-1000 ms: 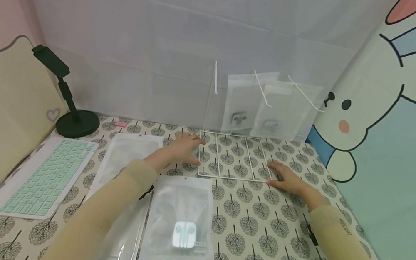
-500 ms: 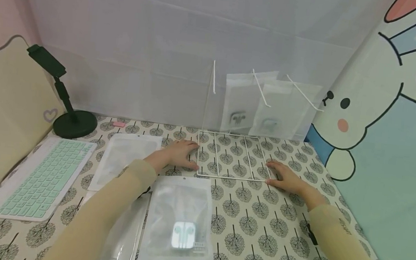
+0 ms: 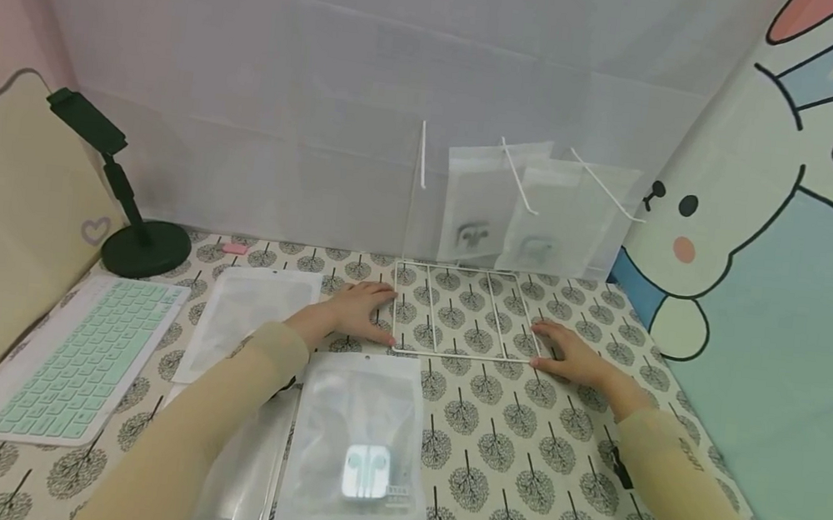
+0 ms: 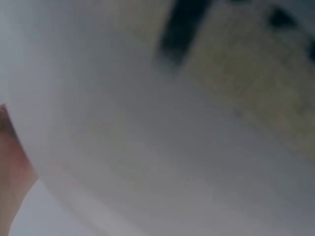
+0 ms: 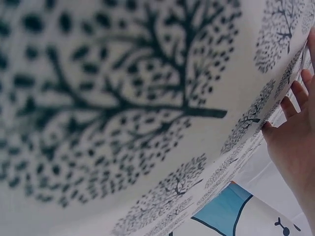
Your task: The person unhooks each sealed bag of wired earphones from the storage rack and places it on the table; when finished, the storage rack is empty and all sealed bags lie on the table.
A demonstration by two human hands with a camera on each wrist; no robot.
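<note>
A white wire display rack [image 3: 452,356] stands at the back of the table, its base lying flat. My left hand [image 3: 355,308] rests by the base's left side, thumb and fingertips right at the wire. At the right front corner, my right hand [image 3: 569,354] touches the wire with relaxed fingers. Two frosted pouches, a left one [image 3: 480,187] and a right one [image 3: 567,216], hang from the rack's hooks; the left hook [image 3: 423,156] bears none. In the right wrist view my right hand [image 5: 293,142] is partly visible; only a sliver of my left hand [image 4: 12,172] shows in the left wrist view.
A frosted pouch with white earphones [image 3: 365,397] lies in front of the rack. More pouches [image 3: 258,299] lie partly under my left arm. A mint keyboard [image 3: 86,362], a dark green stand [image 3: 142,250] and a small pink piece [image 3: 234,248] are on the left.
My left hand has slid slightly toward me along the base's left side, its fingers now drawn back to the wire. My right hand stays at its corner. The head view has shifted slightly.
</note>
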